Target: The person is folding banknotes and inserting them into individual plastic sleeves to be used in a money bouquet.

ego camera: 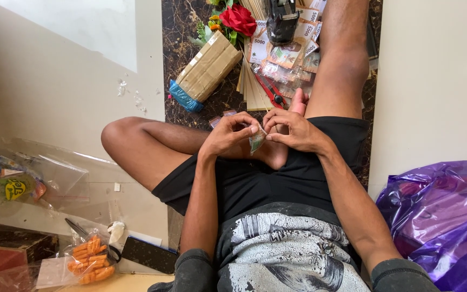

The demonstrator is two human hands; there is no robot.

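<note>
I sit on the floor with one knee bent. My left hand (229, 135) and my right hand (292, 130) meet over my lap and pinch a small clear plastic packet (256, 141) with something greenish inside. Both sets of fingertips grip its upper edge, left hand on its left side, right hand on its right. Beyond my hands lie a pile of banknotes (277, 51), small clear packets and red-handled scissors (270, 92) on the dark marble strip.
A cardboard-wrapped bundle (207, 67) and a red artificial rose (238, 19) lie ahead. Thin wooden slats (252, 86) rest beside the scissors. A purple plastic bag (444, 216) sits at right. Clear bags (44, 178), orange pieces in a packet (88, 259) and a black phone (149, 254) lie at left.
</note>
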